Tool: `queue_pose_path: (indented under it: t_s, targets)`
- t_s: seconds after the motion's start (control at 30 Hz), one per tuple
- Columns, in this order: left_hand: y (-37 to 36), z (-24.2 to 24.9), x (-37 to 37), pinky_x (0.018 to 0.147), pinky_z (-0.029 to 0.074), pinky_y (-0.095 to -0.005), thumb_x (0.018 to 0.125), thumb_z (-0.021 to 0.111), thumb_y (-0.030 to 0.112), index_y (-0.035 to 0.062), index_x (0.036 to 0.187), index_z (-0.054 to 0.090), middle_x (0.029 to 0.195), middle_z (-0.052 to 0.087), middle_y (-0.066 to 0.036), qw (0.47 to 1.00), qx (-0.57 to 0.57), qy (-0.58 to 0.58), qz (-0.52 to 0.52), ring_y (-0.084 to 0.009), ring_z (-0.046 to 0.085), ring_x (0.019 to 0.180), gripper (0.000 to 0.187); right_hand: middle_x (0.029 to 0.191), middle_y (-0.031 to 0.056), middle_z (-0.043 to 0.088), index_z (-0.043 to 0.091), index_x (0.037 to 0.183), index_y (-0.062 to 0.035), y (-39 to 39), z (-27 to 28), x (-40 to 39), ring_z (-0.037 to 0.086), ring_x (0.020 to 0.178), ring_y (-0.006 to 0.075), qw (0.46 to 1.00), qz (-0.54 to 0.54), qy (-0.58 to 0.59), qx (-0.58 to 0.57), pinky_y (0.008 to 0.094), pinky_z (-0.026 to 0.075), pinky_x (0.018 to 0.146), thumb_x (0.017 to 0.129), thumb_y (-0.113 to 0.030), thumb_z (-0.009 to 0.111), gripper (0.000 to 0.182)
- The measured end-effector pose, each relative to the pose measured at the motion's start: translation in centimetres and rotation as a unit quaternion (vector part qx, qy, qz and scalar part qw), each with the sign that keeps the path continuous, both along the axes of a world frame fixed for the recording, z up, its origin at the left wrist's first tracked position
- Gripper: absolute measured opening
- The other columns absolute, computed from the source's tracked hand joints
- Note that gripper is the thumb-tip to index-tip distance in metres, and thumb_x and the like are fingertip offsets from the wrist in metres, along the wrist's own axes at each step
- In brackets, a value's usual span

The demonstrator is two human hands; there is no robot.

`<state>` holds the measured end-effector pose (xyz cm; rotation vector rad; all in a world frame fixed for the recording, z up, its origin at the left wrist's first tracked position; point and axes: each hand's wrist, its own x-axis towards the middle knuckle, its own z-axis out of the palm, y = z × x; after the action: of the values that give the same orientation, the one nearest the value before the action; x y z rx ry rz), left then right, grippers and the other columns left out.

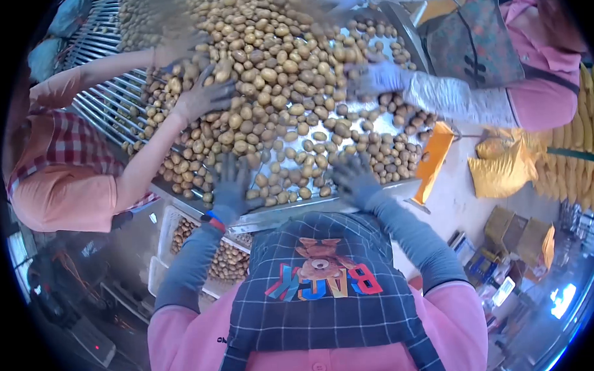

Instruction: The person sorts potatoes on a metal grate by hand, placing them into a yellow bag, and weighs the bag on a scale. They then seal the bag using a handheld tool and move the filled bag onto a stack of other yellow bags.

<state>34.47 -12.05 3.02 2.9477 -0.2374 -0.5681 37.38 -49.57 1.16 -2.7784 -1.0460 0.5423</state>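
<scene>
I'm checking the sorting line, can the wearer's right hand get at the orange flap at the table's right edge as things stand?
Probably yes. The right hand lies flat on the potatoes near the table's front edge, and the orange flap hangs just to its right with nothing between them.

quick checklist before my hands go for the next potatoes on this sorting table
1. Left hand in its grey glove lies spread flat on the small brown potatoes at the near edge, nothing gripped: ok.
2. Right hand, also grey-gloved, rests open on the potatoes nearby, fingers spread: ok.
3. Space between the two hands holds only loose potatoes: ok.
4. Co-worker's bare hand on the left side works farther up the pile, apart from yours: ok.
5. Co-worker's white-gloved hand on the right side is also farther up, apart: ok.
6. White crate of potatoes sits below the table by your left arm; how full it is: cannot tell.
</scene>
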Motion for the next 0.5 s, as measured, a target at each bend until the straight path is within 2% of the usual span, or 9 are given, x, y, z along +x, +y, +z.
queue_pose_path:
  t_s: [0.1, 0.17, 0.2, 0.27, 0.33, 0.37, 0.43, 0.47, 0.5]
  targets:
    - [-6.3, -1.5, 0.8, 0.114, 0.003, -0.0659, 0.071, 0.070, 0.066, 0.0161, 0.154, 0.019, 0.159, 0.010, -0.024, 0.998, -0.038, -0.019, -0.049, -0.0503, 0.000, 0.145, 0.110, 0.159, 0.0137, 0.022, 0.039, 0.147, -0.0318, -3.9, -1.9, 4.9, 0.014, 0.148, 0.0352, 0.990, -0.118, -0.052, -0.061, 0.0579, -0.002, 0.117, 0.093, -0.053, 0.046, 0.059]
    - [-10.9, -4.4, 2.4, 0.114, 0.003, -0.0659, 0.075, 0.069, 0.064, 0.0182, 0.154, 0.022, 0.159, 0.008, -0.024, 0.982, -0.142, -0.120, -0.043, -0.0484, 0.001, 0.146, 0.103, 0.158, 0.0121, 0.024, 0.041, 0.146, -0.0312, -4.2, -2.2, 8.6, 0.022, 0.145, 0.0358, 0.958, -0.229, -0.103, -0.140, 0.0632, 0.006, 0.115, 0.092, -0.053, 0.048, 0.058]
    - [-13.4, -3.9, 3.0, 0.115, 0.007, -0.0630, 0.077, 0.069, 0.058, 0.0167, 0.150, 0.031, 0.158, 0.014, -0.024, 0.980, -0.139, -0.136, -0.045, -0.0470, 0.008, 0.145, 0.092, 0.158, 0.0121, 0.024, 0.041, 0.146, -0.0312, -3.8, -3.0, 10.3, 0.022, 0.145, 0.0358, 0.957, -0.233, -0.100, -0.138, 0.0632, 0.006, 0.115, 0.092, -0.053, 0.048, 0.058]
    - [-14.8, -3.9, 4.4, 0.116, 0.012, -0.0600, 0.079, 0.070, 0.052, 0.0151, 0.146, 0.039, 0.157, 0.020, -0.024, 0.977, -0.139, -0.149, -0.057, -0.0456, 0.015, 0.145, 0.082, 0.155, 0.0146, 0.030, 0.043, 0.144, -0.0282, -2.9, -4.9, 11.9, 0.027, 0.142, 0.0377, 0.889, -0.433, -0.148, 0.010, 0.0628, 0.012, 0.114, 0.093, -0.050, 0.048, 0.056]
    - [-14.0, -5.3, 6.2, 0.114, 0.025, -0.0528, 0.081, 0.070, 0.031, 0.0113, 0.131, 0.057, 0.145, 0.042, -0.024, 0.930, -0.319, -0.101, -0.151, -0.0421, 0.034, 0.139, 0.055, 0.152, 0.0166, 0.035, 0.043, 0.144, -0.0253, -0.5, -4.4, 11.2, 0.031, 0.139, 0.0394, 0.869, -0.415, -0.215, 0.165, 0.0614, 0.016, 0.113, 0.094, -0.047, 0.047, 0.054]
    - [-12.0, -2.1, 7.6, 0.108, 0.036, -0.0484, 0.079, 0.070, 0.015, 0.0085, 0.117, 0.064, 0.130, 0.057, -0.019, 0.903, -0.401, -0.106, -0.109, -0.0409, 0.047, 0.126, 0.039, 0.151, 0.0183, 0.035, 0.043, 0.143, -0.0235, 1.0, -3.5, 9.8, 0.030, 0.140, 0.0393, 0.890, -0.367, -0.202, 0.182, 0.0582, 0.015, 0.115, 0.096, -0.044, 0.045, 0.052]
    - [-6.5, 0.2, 8.6, 0.102, 0.040, -0.0485, 0.076, 0.070, 0.008, 0.0079, 0.116, 0.063, 0.124, 0.059, -0.018, 0.888, -0.308, -0.338, -0.041, -0.0408, 0.050, 0.120, 0.041, 0.151, 0.0186, 0.035, 0.045, 0.142, -0.0232, 2.6, -0.6, 4.6, 0.028, 0.141, 0.0390, 0.946, -0.260, -0.140, 0.135, 0.0579, 0.014, 0.115, 0.096, -0.043, 0.045, 0.050]
    - [-3.0, 1.2, 9.2, 0.105, 0.037, -0.0512, 0.080, 0.070, 0.018, 0.0096, 0.122, 0.061, 0.129, 0.056, -0.019, 0.911, -0.268, -0.306, 0.067, -0.0419, 0.047, 0.123, 0.044, 0.151, 0.0188, 0.034, 0.047, 0.140, -0.0229, 3.1, 0.0, 3.3, 0.026, 0.142, 0.0386, 0.983, -0.143, -0.075, 0.088, 0.0576, 0.013, 0.116, 0.096, -0.043, 0.045, 0.048]
    - [0.8, 0.3, 8.9, 0.108, 0.032, -0.0529, 0.083, 0.067, 0.026, 0.0112, 0.127, 0.059, 0.135, 0.051, -0.020, 0.937, -0.082, -0.321, 0.107, -0.0417, 0.042, 0.128, 0.047, 0.151, 0.0188, 0.034, 0.047, 0.140, -0.0229, 2.2, -0.8, 3.2, 0.026, 0.142, 0.0386, 0.983, -0.144, -0.073, 0.089, 0.0576, 0.013, 0.116, 0.096, -0.043, 0.045, 0.048]
